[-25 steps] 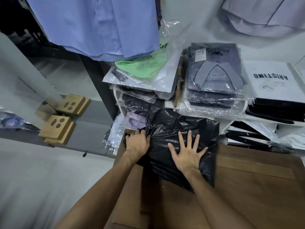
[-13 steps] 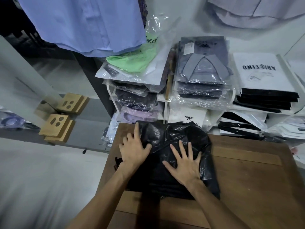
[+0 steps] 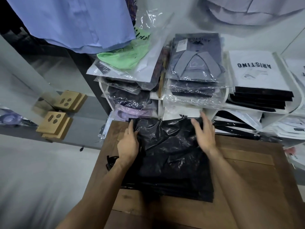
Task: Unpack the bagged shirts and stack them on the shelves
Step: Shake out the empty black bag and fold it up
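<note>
A black plastic bag [image 3: 166, 156] holding a flat bundle lies on the brown wooden table [image 3: 247, 179]. My left hand [image 3: 128, 142] rests on the bag's left edge, fingers straight and pointing away from me. My right hand [image 3: 204, 133] lies flat on the bag's far right corner with its fingers spread. Behind the table stand white shelves [image 3: 158, 103] packed with shirts in clear bags: a green shirt [image 3: 125, 57] on top left, a grey shirt [image 3: 196, 61] on the middle stack.
White boxes [image 3: 257, 71] over black boxes fill the right shelf. Blue shirts [image 3: 74, 22] hang above at the left, and a pale shirt [image 3: 257, 9] hangs at top right. Two wooden blocks [image 3: 54, 124] sit on a grey ledge at the left. Pale floor lies below.
The bag now lies flatter and nearer to me on the table. My left hand went from gripping its edge to resting flat. My right hand slid to the far right corner.
</note>
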Demonstrator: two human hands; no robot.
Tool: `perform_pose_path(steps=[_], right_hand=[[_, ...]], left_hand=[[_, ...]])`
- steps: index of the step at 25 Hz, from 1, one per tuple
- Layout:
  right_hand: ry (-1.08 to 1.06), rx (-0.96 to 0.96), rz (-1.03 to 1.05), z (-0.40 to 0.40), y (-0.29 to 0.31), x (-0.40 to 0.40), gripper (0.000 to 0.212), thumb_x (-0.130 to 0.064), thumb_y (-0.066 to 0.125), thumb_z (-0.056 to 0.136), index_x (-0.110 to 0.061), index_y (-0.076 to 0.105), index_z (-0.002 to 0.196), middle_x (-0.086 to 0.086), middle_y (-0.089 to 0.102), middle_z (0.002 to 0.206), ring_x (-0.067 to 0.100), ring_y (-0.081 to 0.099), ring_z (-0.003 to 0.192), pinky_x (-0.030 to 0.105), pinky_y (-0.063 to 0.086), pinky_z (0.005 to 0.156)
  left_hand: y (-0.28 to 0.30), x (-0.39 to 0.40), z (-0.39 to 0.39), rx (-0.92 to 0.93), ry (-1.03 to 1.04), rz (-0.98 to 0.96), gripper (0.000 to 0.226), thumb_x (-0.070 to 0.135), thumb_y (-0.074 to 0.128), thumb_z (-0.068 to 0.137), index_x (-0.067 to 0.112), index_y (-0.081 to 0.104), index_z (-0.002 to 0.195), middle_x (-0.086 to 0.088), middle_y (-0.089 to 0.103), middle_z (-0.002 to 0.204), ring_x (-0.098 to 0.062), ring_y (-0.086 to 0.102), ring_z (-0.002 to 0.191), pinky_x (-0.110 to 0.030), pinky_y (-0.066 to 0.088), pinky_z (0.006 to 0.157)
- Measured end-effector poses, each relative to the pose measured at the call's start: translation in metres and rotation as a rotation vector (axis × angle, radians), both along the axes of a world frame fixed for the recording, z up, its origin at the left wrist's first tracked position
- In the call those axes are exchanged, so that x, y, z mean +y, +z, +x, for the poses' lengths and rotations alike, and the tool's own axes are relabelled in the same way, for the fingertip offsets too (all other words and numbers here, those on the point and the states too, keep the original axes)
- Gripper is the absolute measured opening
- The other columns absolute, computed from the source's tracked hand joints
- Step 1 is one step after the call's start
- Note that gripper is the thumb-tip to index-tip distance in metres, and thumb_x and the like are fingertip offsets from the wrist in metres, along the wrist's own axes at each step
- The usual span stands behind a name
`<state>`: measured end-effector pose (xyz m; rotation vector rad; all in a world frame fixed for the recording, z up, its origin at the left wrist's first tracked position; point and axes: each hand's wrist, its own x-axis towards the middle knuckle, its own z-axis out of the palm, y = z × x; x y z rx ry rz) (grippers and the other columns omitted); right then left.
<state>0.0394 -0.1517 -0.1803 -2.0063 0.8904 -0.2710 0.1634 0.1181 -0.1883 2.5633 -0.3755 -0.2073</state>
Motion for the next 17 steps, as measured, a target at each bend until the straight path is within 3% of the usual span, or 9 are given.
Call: perform_pose_path(steps=[1,3,5,8,11,13,15,17], right_hand=[[0.109,-0.056,0.122,0.003,0.006,-0.014,0.041,-0.053,0.036,0.106,-0.047,0.050,0.144,-0.016,0.043,0.155,0.012,0.031,0.147,0.049,0.025,0.123],[0.264,-0.114,0.386,0.013,0.023,-0.037,0.055,-0.041,0.017,0.108,-0.034,0.069,0.126,-0.014,0.064,0.138,0.011,0.050,0.138,0.042,0.040,0.114],[0.403,0.037,0.493,0.031,0.039,-0.050,0.071,-0.039,0.008,0.105,-0.021,0.075,0.119,-0.006,0.073,0.125,0.009,0.062,0.123,0.034,0.044,0.103],[0.570,0.303,0.454,0.058,0.033,-0.057,0.069,-0.048,0.009,0.105,-0.032,0.074,0.121,-0.001,0.067,0.135,0.017,0.062,0.123,0.037,0.042,0.112],[0.565,0.530,0.178,0.066,0.019,-0.070,0.067,-0.087,0.021,0.087,-0.049,0.075,0.101,-0.008,0.065,0.126,0.019,0.053,0.126,0.048,0.033,0.117],[0.543,0.624,-0.005,0.060,0.013,-0.087,0.088,-0.100,0.019,0.077,-0.038,0.081,0.089,-0.008,0.067,0.110,0.017,0.051,0.121,0.046,0.033,0.112],[0.565,0.659,-0.236,0.052,0.008,-0.097,0.104,-0.104,0.015,0.072,-0.020,0.077,0.072,-0.003,0.065,0.088,0.020,0.056,0.106,0.043,0.038,0.098],[0.548,0.675,-0.346,0.048,0.003,-0.096,0.094,-0.100,0.016,0.074,-0.019,0.062,0.059,-0.002,0.060,0.069,0.021,0.061,0.086,0.046,0.041,0.098]], left_hand=[[0.000,0.003,0.000,-0.007,-0.013,-0.012,0.053,0.028,0.036,0.110,0.024,0.023,0.161,-0.007,0.056,0.139,-0.032,0.061,0.113,-0.045,0.051,0.080],[0.002,0.008,-0.002,-0.006,-0.019,-0.056,0.052,0.024,0.037,0.109,0.028,0.026,0.159,-0.003,0.056,0.143,-0.025,0.060,0.119,-0.041,0.050,0.080],[0.004,0.011,-0.007,0.000,-0.013,-0.086,0.051,0.020,0.039,0.109,0.031,0.028,0.159,0.002,0.054,0.148,-0.018,0.058,0.122,-0.033,0.043,0.079],[0.000,0.013,-0.014,-0.018,0.003,-0.093,0.051,0.021,0.040,0.110,0.032,0.030,0.158,0.002,0.054,0.150,-0.020,0.059,0.124,-0.031,0.041,0.082],[-0.007,0.017,-0.011,-0.031,0.041,-0.062,0.050,0.023,0.038,0.110,0.041,0.029,0.156,0.005,0.055,0.149,-0.024,0.062,0.120,-0.036,0.047,0.082],[-0.009,0.022,-0.006,-0.036,0.056,-0.036,0.051,0.024,0.038,0.110,0.043,0.026,0.155,0.005,0.053,0.151,-0.028,0.063,0.118,-0.041,0.050,0.082],[-0.010,0.022,-0.002,-0.049,0.041,0.014,0.051,0.024,0.037,0.110,0.042,0.024,0.156,0.002,0.051,0.152,-0.033,0.063,0.116,-0.043,0.049,0.081],[-0.012,0.016,0.000,-0.059,0.010,0.051,0.049,0.026,0.033,0.110,0.041,0.023,0.156,-0.002,0.051,0.152,-0.036,0.062,0.115,-0.042,0.046,0.079]])
